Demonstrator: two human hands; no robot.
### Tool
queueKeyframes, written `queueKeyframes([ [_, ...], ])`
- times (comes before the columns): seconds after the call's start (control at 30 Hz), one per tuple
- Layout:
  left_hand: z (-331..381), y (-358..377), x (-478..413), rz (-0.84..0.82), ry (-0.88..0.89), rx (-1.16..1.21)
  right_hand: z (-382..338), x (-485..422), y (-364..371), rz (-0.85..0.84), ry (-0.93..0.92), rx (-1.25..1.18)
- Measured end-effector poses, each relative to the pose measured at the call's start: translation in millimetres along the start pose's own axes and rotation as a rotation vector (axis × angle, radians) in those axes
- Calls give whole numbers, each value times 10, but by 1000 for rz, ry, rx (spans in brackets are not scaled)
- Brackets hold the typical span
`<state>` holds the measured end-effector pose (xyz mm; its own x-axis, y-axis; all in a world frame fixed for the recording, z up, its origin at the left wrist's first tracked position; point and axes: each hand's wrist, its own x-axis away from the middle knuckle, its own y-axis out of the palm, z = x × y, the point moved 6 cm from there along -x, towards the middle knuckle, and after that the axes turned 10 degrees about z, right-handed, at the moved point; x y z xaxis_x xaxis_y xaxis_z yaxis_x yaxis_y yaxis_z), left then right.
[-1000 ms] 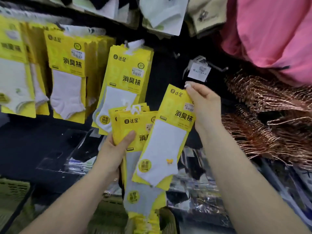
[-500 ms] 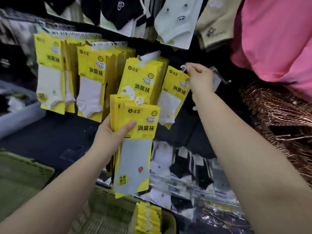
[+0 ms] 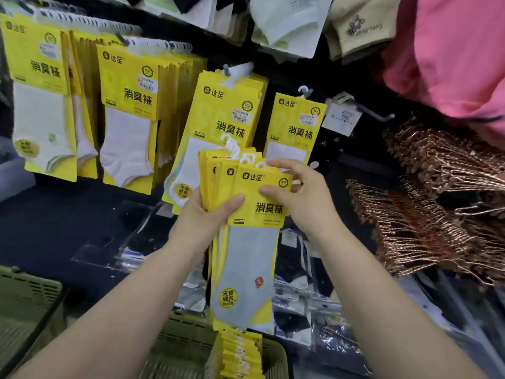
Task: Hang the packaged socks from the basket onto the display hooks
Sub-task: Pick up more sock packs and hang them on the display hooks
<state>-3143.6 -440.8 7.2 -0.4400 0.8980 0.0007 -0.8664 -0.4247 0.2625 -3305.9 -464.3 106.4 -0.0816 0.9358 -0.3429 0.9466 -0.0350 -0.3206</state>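
Packs of yellow-carded socks [image 3: 246,263] look light, slick: left hand [image 3: 202,217] clasps them, right hand [image 3: 303,199] pinches the stiff front header [image 3: 269,207].

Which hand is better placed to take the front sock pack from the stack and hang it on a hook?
The right hand: it pinches the top of the front pack, below the hook with a single pack. The left hand grips the stack.
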Motion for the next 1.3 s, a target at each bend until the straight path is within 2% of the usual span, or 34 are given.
queueKeyframes([
  [0.07, -60, -52, -43, 17, -10, -39, -31, 0, 20, -40, -17, 1],
  [0.2, 81, -3, -57, 2, 18, -64, -190, -144, -142, 39, -41, 55],
  [0.4, 198, 243, -153, 24, 148, -15, -214, -482, -407, 328, -54, -85],
  [0.53, 235, 212, -173, 46, 219, -60, -432, -858, -620, 492, -161, -48],
  [0.7, 255, 23, -142, 41, 230, -100, -520, -1148, -395, 389, -157, -28],
  [0.93, 171, -206, -14, 10, 156, -100, -427, -1285, -358, 573, -38, -7],
  [1.2, 48, -210, -12, -11, 103, -87, -352, -994, -336, 651, -51, -17],
  [1.23, 57, -196, -23, -9, 100, -97, -294, -846, -300, 606, -44, 1],
  [1.3, 94, -149, -29, -22, 104, -76, -177, -476, -63, 358, -10, 18],
])
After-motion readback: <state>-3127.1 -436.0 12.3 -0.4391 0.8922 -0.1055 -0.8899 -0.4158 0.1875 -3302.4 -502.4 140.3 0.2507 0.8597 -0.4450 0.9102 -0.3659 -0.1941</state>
